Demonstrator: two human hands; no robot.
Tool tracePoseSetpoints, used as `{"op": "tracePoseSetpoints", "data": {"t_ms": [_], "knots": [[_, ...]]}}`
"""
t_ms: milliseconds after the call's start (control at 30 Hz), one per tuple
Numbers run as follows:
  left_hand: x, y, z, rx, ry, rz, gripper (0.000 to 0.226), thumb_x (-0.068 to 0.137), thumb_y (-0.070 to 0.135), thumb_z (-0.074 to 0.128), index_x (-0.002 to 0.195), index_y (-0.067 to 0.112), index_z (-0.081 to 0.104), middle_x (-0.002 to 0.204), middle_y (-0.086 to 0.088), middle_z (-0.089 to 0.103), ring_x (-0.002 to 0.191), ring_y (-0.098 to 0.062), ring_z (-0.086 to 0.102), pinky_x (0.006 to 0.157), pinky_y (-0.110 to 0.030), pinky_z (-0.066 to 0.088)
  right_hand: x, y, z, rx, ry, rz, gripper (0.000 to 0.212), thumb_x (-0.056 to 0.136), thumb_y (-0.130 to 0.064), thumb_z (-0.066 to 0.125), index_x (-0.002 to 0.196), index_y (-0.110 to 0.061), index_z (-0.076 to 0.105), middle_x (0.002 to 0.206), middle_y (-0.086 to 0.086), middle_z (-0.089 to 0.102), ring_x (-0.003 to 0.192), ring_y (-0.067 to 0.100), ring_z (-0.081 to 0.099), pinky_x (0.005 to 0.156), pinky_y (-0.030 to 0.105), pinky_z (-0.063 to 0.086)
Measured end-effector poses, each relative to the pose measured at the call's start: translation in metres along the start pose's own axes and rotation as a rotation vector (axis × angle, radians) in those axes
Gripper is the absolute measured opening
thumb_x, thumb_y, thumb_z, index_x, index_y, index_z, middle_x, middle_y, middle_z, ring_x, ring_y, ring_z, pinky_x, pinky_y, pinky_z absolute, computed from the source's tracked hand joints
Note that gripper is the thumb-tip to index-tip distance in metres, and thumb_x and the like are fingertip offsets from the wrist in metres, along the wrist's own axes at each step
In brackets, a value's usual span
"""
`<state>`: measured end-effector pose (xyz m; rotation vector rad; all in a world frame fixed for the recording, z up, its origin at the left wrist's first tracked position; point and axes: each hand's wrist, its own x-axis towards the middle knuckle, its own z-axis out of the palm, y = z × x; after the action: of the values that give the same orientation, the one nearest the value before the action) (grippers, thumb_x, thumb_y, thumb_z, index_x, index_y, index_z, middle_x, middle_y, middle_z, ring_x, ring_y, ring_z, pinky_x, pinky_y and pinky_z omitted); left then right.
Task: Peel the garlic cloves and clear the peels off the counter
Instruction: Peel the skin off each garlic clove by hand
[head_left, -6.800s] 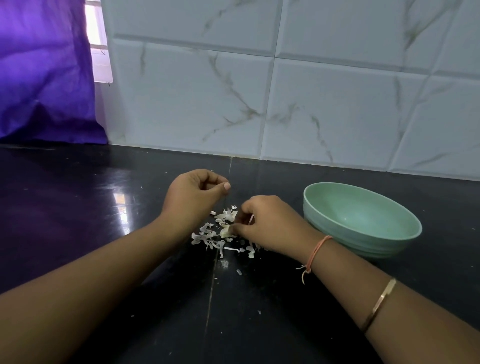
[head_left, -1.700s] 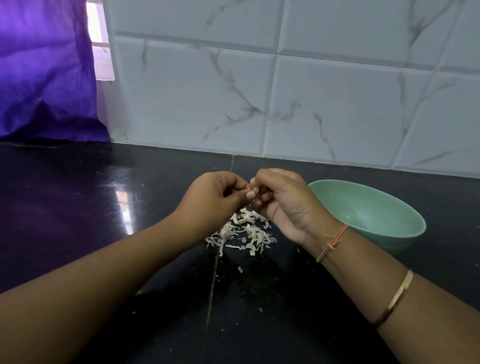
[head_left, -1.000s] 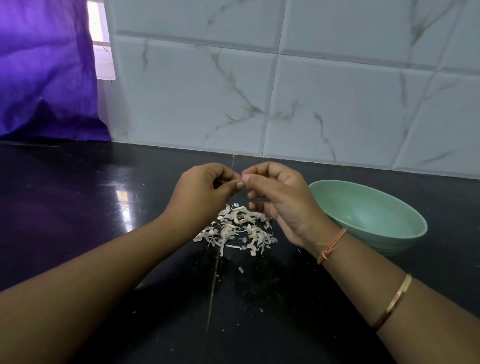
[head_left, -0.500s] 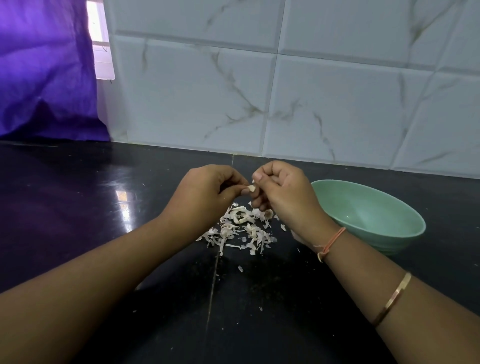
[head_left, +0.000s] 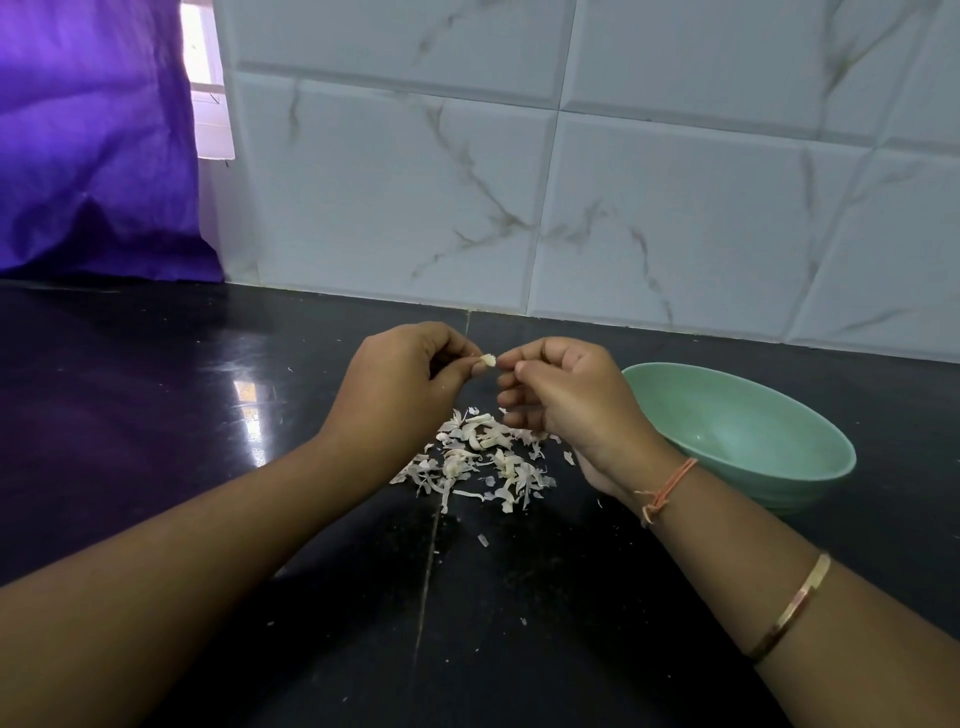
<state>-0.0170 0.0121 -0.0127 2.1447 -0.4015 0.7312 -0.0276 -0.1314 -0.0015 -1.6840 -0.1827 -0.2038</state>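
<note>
Both hands are raised a little above the black counter (head_left: 156, 415), fingertips meeting. My left hand (head_left: 400, 379) pinches a small pale garlic clove (head_left: 488, 360) between thumb and forefinger. My right hand (head_left: 561, 400) has its fingers curled, and its thumb and forefinger tips touch the clove's right end. Under the hands lies a pile of whitish garlic peels (head_left: 478, 462) on the counter. A pale green bowl (head_left: 779, 467) stands just right of my right wrist; I see nothing in the part of its inside that shows.
A white marble-patterned tiled wall (head_left: 623, 208) closes the back of the counter. A purple curtain (head_left: 93, 140) hangs at the far left. Small peel crumbs (head_left: 483, 540) lie scattered in front of the pile.
Over the last second the hands stayed together above the pile, working the clove. My right hand shifted slightly and a few peel bits have dropped near the pile's right side.
</note>
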Motion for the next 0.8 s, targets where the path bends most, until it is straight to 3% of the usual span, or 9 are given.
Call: {"op": "tracePoseSetpoints", "data": {"t_ms": [133,300,467,533,633,700,800], "knots": [[-0.0007,0.0005,-0.0009,0.014,0.004,0.006,0.004,0.083,0.026,0.068,0.082,0.022,0.069,0.068,0.014,0.061,0.063,-0.003,0.055,0.055,-0.009,0.037,-0.0025,-0.0009,0.0016,0.086,-0.073,0.012,0.022,0.091,-0.020,0.058,0.078,-0.003,0.063,0.067,0.007,0.058,0.058,0.012,0.056,0.054,0.024,0.052],[-0.0025,0.0019,0.0010,0.010,-0.001,0.012,0.003,0.082,0.025,0.068,0.081,0.022,0.069,0.068,0.012,0.062,0.063,-0.006,0.057,0.056,-0.008,0.038,-0.0021,0.0003,0.0025,0.011,-0.052,-0.006,0.020,0.094,-0.011,0.052,0.075,-0.005,0.058,0.064,0.005,0.052,0.053,0.009,0.048,0.049,0.019,0.047],[-0.0028,0.0013,0.0011,-0.024,0.011,0.002,0.003,0.081,0.025,0.069,0.079,0.023,0.069,0.064,0.014,0.061,0.060,-0.002,0.055,0.054,-0.008,0.038,-0.0024,0.0002,0.0027,0.010,-0.066,-0.005,0.027,0.093,-0.026,0.055,0.074,-0.006,0.059,0.059,0.001,0.051,0.049,0.009,0.046,0.046,0.020,0.043],[-0.0021,0.0008,0.0016,-0.060,-0.004,-0.022,0.007,0.081,0.025,0.069,0.075,0.027,0.067,0.058,0.014,0.058,0.055,0.000,0.053,0.052,-0.008,0.038,-0.0026,0.0017,0.0030,-0.030,-0.083,-0.045,0.024,0.093,-0.022,0.055,0.080,-0.003,0.060,0.058,0.000,0.051,0.048,0.006,0.045,0.046,0.018,0.043],[-0.0012,0.0020,0.0015,-0.152,-0.049,-0.086,0.015,0.082,0.023,0.069,0.070,0.031,0.063,0.057,0.010,0.059,0.052,-0.003,0.052,0.053,-0.013,0.041,-0.0031,0.0024,0.0038,-0.079,-0.080,-0.097,0.023,0.095,-0.016,0.051,0.082,0.000,0.062,0.058,-0.002,0.050,0.046,0.003,0.044,0.045,0.014,0.041],[-0.0011,0.0039,0.0003,-0.230,-0.080,-0.131,0.015,0.082,0.020,0.068,0.070,0.029,0.064,0.060,0.004,0.063,0.055,-0.005,0.053,0.057,-0.019,0.045,-0.0043,0.0009,0.0038,-0.088,-0.080,-0.114,0.025,0.096,-0.015,0.049,0.073,-0.009,0.059,0.058,-0.003,0.050,0.046,0.002,0.043,0.044,0.012,0.038],[-0.0019,0.0078,-0.0006,-0.369,-0.126,-0.178,0.012,0.082,0.014,0.067,0.073,0.022,0.067,0.071,-0.014,0.068,0.063,-0.016,0.056,0.070,-0.037,0.054,-0.0031,0.0002,0.0029,-0.050,-0.081,-0.088,0.029,0.097,-0.014,0.047,0.069,-0.013,0.055,0.058,-0.003,0.050,0.047,0.004,0.043,0.045,0.013,0.039]]}}
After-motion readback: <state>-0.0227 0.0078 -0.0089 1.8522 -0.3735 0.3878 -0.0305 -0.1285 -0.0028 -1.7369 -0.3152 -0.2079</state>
